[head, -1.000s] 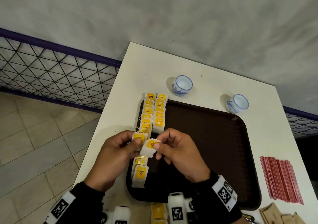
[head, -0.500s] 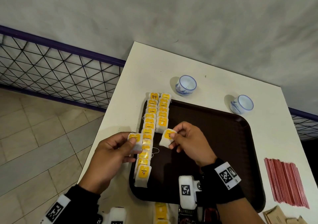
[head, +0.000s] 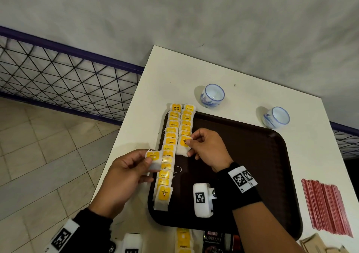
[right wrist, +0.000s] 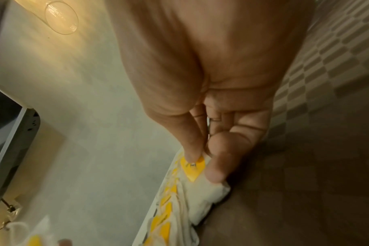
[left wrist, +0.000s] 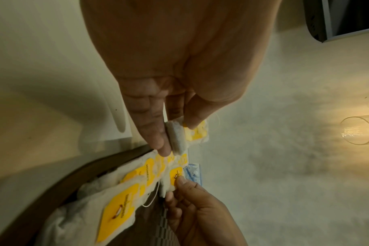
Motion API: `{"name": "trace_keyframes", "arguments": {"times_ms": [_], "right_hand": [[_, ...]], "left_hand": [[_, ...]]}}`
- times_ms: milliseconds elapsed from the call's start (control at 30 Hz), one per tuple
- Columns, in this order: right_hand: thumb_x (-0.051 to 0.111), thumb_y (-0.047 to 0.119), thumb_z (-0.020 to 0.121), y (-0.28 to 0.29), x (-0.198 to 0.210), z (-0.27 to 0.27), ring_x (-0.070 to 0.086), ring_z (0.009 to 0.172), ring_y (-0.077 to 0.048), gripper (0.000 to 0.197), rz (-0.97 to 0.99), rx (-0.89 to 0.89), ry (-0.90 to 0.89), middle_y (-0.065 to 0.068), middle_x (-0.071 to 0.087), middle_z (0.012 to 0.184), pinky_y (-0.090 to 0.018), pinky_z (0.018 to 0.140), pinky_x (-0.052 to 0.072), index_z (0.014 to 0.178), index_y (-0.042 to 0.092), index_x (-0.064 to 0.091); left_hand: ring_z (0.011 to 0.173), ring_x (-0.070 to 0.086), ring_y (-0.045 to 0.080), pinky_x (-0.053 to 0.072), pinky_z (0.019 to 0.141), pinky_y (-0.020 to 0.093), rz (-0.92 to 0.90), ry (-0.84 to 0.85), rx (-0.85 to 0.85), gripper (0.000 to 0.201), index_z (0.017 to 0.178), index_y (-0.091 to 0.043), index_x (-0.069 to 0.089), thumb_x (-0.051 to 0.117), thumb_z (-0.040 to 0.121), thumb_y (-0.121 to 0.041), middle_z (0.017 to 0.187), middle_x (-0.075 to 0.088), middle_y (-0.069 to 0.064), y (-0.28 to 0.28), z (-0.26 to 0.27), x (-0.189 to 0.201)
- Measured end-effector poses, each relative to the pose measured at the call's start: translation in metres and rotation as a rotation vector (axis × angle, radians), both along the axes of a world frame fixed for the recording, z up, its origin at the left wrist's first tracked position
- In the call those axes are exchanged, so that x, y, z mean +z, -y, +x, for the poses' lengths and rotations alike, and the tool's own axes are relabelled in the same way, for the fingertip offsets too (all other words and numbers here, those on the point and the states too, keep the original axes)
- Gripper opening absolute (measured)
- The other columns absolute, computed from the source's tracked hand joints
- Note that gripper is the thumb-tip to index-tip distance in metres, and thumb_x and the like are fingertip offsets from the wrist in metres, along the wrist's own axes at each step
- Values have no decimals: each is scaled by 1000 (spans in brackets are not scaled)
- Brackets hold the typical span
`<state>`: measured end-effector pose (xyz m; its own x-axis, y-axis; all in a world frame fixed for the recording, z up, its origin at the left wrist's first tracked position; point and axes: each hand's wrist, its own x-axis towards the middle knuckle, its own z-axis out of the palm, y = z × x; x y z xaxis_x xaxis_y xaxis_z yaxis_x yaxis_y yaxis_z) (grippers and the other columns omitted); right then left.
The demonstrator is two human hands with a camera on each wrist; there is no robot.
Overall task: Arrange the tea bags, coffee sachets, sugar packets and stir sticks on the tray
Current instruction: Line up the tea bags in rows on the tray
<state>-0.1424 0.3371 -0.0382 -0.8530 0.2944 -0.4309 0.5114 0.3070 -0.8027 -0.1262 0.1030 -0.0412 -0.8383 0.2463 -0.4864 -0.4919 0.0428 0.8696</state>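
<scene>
Tray [head: 252, 155] carries two rows of tea bags along its left edge, the long row [head: 168, 155] and a shorter row [head: 186, 124] beside it. The right hand [head: 208, 150] pinches a bag [head: 183, 146] by thumb and fingertips, laying it at the near end of the shorter row. To do this well, set it overlapping the bag just beyond the fingers, label up, edges in line. The left hand [head: 124, 175] pinches a spare bag [head: 153, 159] just left of the long row; keep it clear.
</scene>
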Motion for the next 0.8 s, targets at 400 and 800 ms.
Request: {"name": "trace_keyframes", "arguments": {"times_ms": [400, 800], "right_hand": [[76, 15, 86, 11, 30, 12, 65, 62, -14, 16, -35, -38, -105, -14, 69, 84, -23, 49, 49, 98, 12, 65], [71, 2, 89, 36, 35, 47, 65, 59, -13, 6, -229, 79, -164, -3, 69, 72, -24, 46, 44, 94, 4, 70]], "left_hand": [[86, 77, 19, 61, 64, 27, -22, -91, -14, 19, 106, -18, 75, 64, 96, -6, 97, 79, 0, -7, 0, 2], [89, 76, 18, 58, 73, 30, -26, -194, -72, 33, 110, -25, 72, 76, 85, -1, 91, 80, -1, -26, 1, 8]]}}
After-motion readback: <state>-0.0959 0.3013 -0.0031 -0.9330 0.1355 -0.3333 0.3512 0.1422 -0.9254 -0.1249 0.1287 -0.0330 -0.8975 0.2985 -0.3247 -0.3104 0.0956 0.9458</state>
